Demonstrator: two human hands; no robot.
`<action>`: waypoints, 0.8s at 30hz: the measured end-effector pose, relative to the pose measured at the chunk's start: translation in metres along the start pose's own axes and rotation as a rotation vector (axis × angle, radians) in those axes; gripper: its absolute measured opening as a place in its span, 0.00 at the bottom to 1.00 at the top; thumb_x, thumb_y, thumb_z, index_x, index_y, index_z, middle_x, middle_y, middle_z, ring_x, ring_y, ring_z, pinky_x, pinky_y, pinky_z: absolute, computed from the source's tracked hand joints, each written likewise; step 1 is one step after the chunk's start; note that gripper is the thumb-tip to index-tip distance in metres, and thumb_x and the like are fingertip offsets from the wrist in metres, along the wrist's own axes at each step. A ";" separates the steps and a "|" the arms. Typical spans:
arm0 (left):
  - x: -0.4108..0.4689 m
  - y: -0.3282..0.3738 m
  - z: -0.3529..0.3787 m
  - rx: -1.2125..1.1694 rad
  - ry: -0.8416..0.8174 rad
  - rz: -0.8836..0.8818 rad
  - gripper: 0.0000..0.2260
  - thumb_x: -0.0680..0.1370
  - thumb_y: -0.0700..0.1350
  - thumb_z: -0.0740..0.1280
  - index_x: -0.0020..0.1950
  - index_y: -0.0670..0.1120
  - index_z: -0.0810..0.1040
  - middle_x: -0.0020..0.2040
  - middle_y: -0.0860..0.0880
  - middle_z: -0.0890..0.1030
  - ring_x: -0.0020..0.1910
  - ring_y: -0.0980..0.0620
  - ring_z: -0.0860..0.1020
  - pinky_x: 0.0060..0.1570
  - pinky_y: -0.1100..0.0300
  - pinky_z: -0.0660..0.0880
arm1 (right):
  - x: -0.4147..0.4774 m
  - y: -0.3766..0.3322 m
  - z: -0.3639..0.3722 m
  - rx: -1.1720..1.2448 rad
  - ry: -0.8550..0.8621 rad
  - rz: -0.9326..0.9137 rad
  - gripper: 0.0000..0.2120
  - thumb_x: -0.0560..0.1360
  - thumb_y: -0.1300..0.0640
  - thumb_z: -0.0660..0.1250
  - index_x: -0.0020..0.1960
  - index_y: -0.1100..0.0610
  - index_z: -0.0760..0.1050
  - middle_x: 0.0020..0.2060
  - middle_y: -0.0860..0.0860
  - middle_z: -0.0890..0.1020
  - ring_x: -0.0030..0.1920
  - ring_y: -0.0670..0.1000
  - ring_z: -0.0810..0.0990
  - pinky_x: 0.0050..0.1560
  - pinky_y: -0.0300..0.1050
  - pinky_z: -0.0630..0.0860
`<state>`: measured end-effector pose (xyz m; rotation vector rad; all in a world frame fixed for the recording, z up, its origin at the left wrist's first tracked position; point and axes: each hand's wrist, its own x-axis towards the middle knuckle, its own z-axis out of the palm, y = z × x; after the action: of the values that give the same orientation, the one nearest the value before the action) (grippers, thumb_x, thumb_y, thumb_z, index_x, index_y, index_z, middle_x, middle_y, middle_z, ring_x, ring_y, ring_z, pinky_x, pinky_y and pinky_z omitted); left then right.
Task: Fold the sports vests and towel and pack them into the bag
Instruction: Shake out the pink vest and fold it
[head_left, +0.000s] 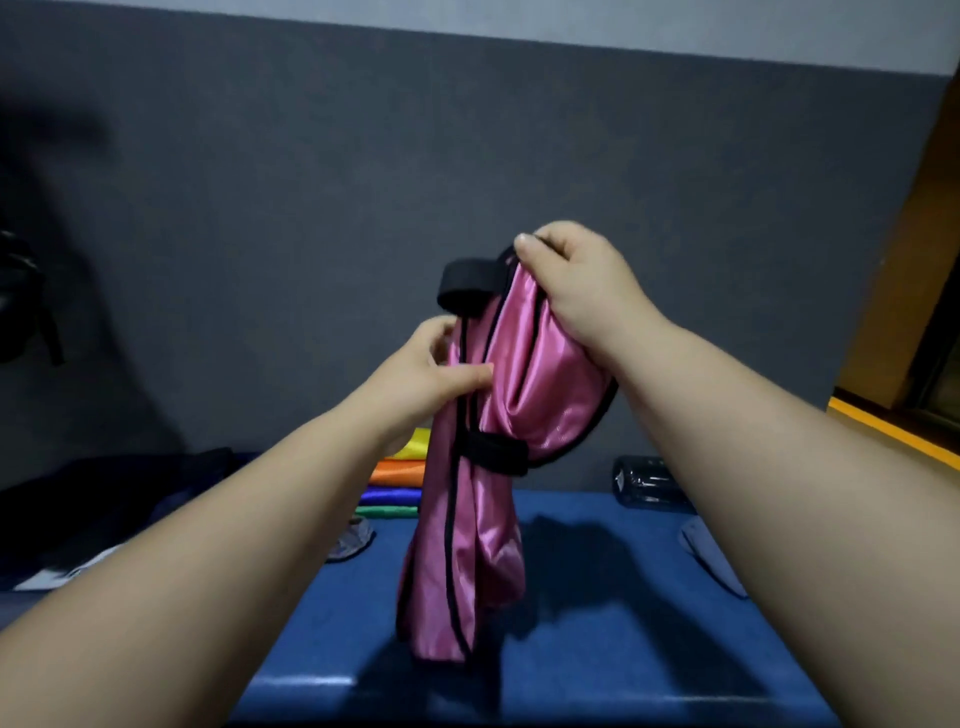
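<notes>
Pink vest (498, 415) held upright | right hand (582, 291) grips top | left hand (421, 379) fingers pinch its edge

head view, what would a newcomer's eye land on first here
The shiny pink vest with black trim stands out first, held up in the middle of the view over the blue table. The right hand grips its top, and the left hand pinches its left edge lower down. Behind it, on the table, lies a stack of folded vests in yellow, orange, blue and green.
</notes>
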<state>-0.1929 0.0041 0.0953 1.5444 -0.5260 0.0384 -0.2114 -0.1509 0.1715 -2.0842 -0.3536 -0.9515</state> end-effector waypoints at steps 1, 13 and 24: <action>0.003 -0.002 -0.005 0.002 0.033 -0.005 0.29 0.71 0.38 0.75 0.67 0.50 0.66 0.56 0.44 0.82 0.48 0.49 0.82 0.48 0.54 0.80 | 0.003 -0.001 0.003 0.021 0.014 0.001 0.12 0.80 0.53 0.64 0.44 0.60 0.77 0.35 0.47 0.76 0.39 0.45 0.72 0.44 0.41 0.69; -0.002 -0.066 -0.002 1.047 0.077 0.191 0.16 0.69 0.47 0.71 0.56 0.52 0.76 0.48 0.50 0.82 0.50 0.46 0.78 0.45 0.55 0.72 | -0.051 0.119 0.008 -0.206 -0.118 0.093 0.09 0.79 0.53 0.64 0.47 0.58 0.78 0.40 0.50 0.79 0.44 0.51 0.76 0.43 0.43 0.67; -0.066 -0.226 0.039 1.030 -0.444 -0.123 0.17 0.76 0.59 0.67 0.61 0.52 0.78 0.57 0.49 0.78 0.57 0.49 0.74 0.59 0.57 0.71 | -0.181 0.248 -0.023 -0.581 -0.312 0.478 0.11 0.80 0.45 0.60 0.52 0.50 0.76 0.43 0.50 0.81 0.47 0.56 0.78 0.44 0.50 0.74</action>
<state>-0.1847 -0.0246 -0.1414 2.6201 -0.8243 -0.1558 -0.2139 -0.3141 -0.0890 -2.6800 0.3031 -0.4660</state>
